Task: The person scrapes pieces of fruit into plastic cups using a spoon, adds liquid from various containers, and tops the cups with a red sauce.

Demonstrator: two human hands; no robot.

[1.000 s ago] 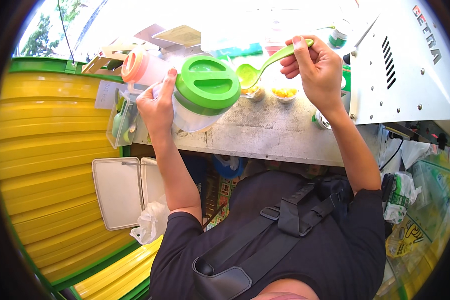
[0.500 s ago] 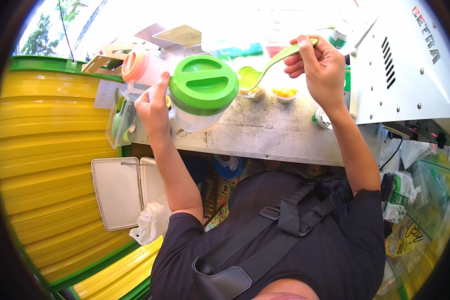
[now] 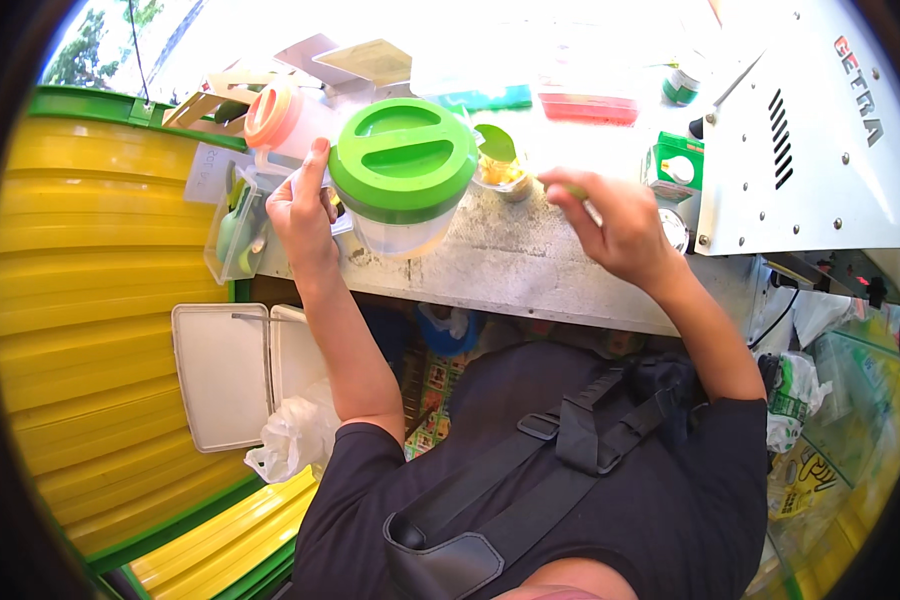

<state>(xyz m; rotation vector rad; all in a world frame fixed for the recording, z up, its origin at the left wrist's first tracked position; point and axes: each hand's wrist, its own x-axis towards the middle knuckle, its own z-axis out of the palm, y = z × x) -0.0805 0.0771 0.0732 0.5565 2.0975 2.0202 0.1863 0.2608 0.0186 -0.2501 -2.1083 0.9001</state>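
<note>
My left hand (image 3: 305, 215) is closed round the handle of a clear pitcher (image 3: 400, 236) with a green lid (image 3: 405, 150), held tilted above the metal counter's front. To its right, my right hand (image 3: 615, 225) grips a green spoon (image 3: 495, 145). The spoon's bowl is over a small clear cup (image 3: 508, 183) with yellow pieces in it, just beside the lid. Most of the spoon's handle does not show clearly; a bit of green appears between my fingers.
A pink-lidded pitcher (image 3: 270, 115) and a clear bin of utensils (image 3: 238, 235) stand at the left. A green carton (image 3: 675, 165), a red-based container (image 3: 590, 108) and a white metal machine (image 3: 810, 150) are at the right. Yellow ribbed panels (image 3: 120, 300) flank the counter (image 3: 560, 285).
My right hand has come down and slightly left, and the spoon has turned with its bowl over the cup. The pitcher has shifted slightly left, still in my left hand.
</note>
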